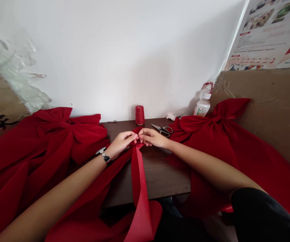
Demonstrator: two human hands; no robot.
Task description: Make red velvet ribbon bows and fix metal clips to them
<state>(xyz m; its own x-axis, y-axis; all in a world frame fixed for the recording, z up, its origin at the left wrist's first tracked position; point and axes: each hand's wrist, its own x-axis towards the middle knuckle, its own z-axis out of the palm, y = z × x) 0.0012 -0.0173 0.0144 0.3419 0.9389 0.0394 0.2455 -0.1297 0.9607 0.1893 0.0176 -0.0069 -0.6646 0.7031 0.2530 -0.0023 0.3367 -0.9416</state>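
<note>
My left hand (122,142) and my right hand (152,137) meet at the middle of a dark wooden table (160,174). Both pinch the top end of a long red ribbon strip (139,181), fingers closed on a small fold of it. The strip runs from my fingertips toward me and hangs over the table's front edge. A watch sits on my left wrist. Just behind my right hand lie scissors (163,129), and a red thread spool (139,115) stands upright by the wall.
A large red fabric bow (56,137) lies at the left, another red bow (220,131) at the right against brown cardboard (273,107). A white plastic bottle (202,106) stands by the wall. Clear plastic wrap (16,70) hangs at the upper left.
</note>
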